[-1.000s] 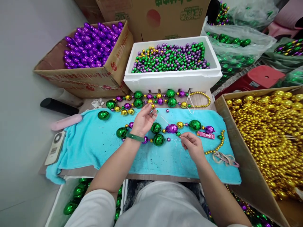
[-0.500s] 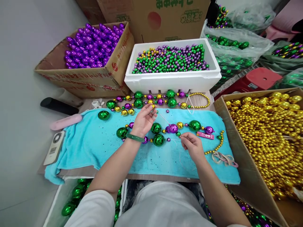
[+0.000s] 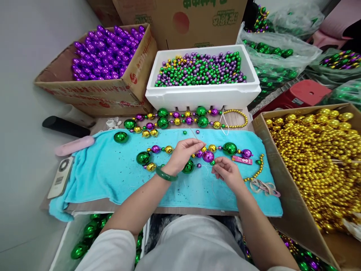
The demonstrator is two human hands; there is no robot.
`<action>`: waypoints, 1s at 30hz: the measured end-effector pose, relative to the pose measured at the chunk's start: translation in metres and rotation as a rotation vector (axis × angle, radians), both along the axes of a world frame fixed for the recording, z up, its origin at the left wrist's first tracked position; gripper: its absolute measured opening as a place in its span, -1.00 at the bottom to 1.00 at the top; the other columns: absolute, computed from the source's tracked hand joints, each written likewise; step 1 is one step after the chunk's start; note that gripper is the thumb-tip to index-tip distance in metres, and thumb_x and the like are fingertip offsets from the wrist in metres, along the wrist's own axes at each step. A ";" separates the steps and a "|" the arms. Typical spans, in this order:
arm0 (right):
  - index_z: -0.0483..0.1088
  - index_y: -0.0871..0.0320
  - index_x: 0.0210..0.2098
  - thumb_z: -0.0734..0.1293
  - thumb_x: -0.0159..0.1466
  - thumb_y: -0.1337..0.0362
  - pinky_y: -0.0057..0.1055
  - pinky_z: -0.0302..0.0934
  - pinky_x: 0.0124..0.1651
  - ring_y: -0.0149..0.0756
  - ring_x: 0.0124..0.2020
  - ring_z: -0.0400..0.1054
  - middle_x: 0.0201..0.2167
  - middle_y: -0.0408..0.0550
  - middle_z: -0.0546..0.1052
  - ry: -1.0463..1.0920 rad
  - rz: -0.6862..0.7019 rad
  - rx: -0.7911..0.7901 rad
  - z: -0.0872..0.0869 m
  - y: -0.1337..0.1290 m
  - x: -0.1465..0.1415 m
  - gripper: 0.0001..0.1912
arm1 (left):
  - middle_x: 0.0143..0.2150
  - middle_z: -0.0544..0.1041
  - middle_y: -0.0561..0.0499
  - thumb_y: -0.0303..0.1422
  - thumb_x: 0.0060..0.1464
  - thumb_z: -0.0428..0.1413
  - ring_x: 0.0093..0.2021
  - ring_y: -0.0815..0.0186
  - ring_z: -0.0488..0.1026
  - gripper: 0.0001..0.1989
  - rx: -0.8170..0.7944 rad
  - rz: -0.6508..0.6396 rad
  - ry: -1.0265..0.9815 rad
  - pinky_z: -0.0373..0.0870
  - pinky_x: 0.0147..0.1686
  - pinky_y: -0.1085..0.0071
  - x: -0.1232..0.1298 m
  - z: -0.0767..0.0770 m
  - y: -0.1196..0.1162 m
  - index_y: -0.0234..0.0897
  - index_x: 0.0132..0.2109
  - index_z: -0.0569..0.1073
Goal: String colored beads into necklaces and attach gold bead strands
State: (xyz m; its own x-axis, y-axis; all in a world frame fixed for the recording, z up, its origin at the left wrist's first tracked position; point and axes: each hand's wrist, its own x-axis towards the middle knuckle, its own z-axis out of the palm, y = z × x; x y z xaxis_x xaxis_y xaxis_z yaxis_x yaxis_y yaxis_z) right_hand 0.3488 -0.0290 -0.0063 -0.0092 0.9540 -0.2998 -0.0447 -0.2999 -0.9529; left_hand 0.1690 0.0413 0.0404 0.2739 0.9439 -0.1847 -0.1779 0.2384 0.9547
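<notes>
My left hand [image 3: 184, 153], with a green bangle [image 3: 166, 174] at the wrist, is closed in a pinch over the bead strand. A gold bead [image 3: 203, 149] shows at its fingertips, and a thin needle [image 3: 193, 133] sticks up beyond them. Just right of it lies a large purple bead [image 3: 208, 156], with a small green bead [image 3: 212, 163] below. My right hand [image 3: 228, 172] pinches thin white thread beside that green bead. The unfinished-looking strand, with large green beads [image 3: 143, 158], stretches across the blue towel [image 3: 175, 192]. Part of it is hidden under my left hand.
Behind the towel lies another bead strand [image 3: 163, 123]. A white foam box [image 3: 203, 94] of small beads and a carton [image 3: 93, 96] of purple beads stand at the back. Gold beads [image 3: 304, 162] fill a carton on the right. Scissors [image 3: 265, 187] and a phone-like device [image 3: 60, 178] rest at the sides.
My left hand has moved right and toward me, from the towel's back edge to the purple bead. A small green bead now shows on the towel there. My right hand stays nearly in place.
</notes>
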 end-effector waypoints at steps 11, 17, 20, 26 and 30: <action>0.46 0.15 -0.43 0.43 0.08 0.12 -0.43 0.16 -0.55 -0.40 -0.60 0.26 -0.57 -0.10 0.49 -0.013 0.007 0.172 0.017 0.012 -0.006 -0.78 | -0.42 0.53 0.04 -0.37 0.05 0.20 -0.45 0.39 0.44 -0.94 0.156 0.067 -0.016 0.37 -0.39 0.42 0.015 0.032 -0.015 -0.24 -0.35 0.56; 0.48 0.15 -0.38 0.43 0.10 0.14 -0.49 0.05 -0.66 -0.44 -0.66 0.22 -0.65 -0.16 0.42 -0.023 -0.071 0.210 0.014 0.006 0.006 -0.79 | -0.10 0.54 -0.08 -0.42 0.02 0.23 0.03 0.17 0.39 -0.86 0.420 0.349 0.508 0.25 0.10 0.27 -0.078 0.025 0.042 -0.21 -0.20 0.56; 0.50 0.16 -0.32 0.42 0.13 0.17 -0.51 0.04 -0.66 -0.45 -0.66 0.22 -0.64 -0.16 0.42 -0.007 -0.112 0.227 0.012 0.003 0.017 -0.80 | 0.00 0.44 -0.24 -0.44 0.01 0.22 0.24 -0.07 0.18 -0.85 0.368 0.686 1.058 -0.03 0.25 0.04 -0.169 0.008 0.076 -0.30 -0.21 0.49; 0.49 0.17 -0.33 0.41 0.13 0.19 -0.52 0.01 -0.66 -0.46 -0.66 0.21 -0.65 -0.18 0.40 0.035 -0.172 0.236 0.013 0.006 0.018 -0.82 | 0.01 0.36 -0.28 -0.34 -0.01 0.23 0.20 -0.20 0.22 -0.65 0.077 0.671 1.379 0.05 0.20 -0.05 -0.264 -0.034 0.083 -0.41 -0.08 0.42; 0.48 0.16 -0.33 0.41 0.12 0.20 -0.54 -0.01 -0.67 -0.48 -0.68 0.19 -0.67 -0.21 0.39 0.027 -0.186 0.242 0.014 0.010 0.019 -0.83 | 0.11 0.32 -0.25 -0.31 0.03 0.19 0.22 -0.07 0.24 -0.53 0.037 0.613 1.420 0.08 0.24 0.05 -0.266 -0.046 0.079 -0.46 0.07 0.39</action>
State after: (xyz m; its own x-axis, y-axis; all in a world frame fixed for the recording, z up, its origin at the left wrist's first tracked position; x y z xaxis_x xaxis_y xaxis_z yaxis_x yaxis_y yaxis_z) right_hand 0.3681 -0.0194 0.0076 0.1672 0.9838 -0.0652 -0.1036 -0.0482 -0.9934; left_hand -0.0967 0.1207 -0.0058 -0.5182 0.8519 0.0762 0.7911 0.4435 0.4213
